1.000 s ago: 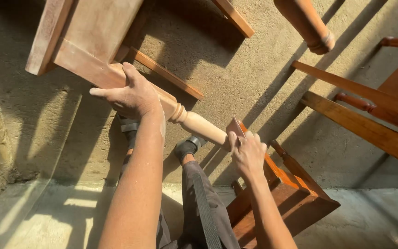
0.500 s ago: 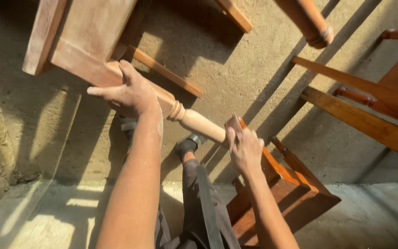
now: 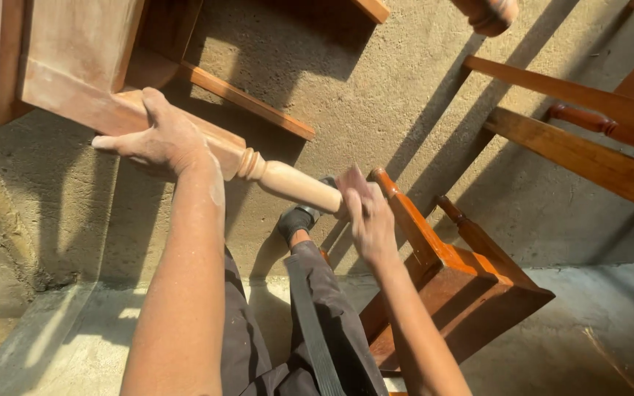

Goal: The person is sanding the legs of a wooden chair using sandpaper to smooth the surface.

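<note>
A rough concrete floor (image 3: 405, 95) carries everything, sunlit and crossed by long shadows. A reddish-brown wooden stool (image 3: 471, 286) stands on it at lower right, seemingly tipped on edge. A dark shoe (image 3: 296, 220) rests on the floor near the middle. A smoother concrete strip (image 3: 75, 345) runs along the bottom.

Warm low sunlight, long hard shadows, blurred hand
</note>
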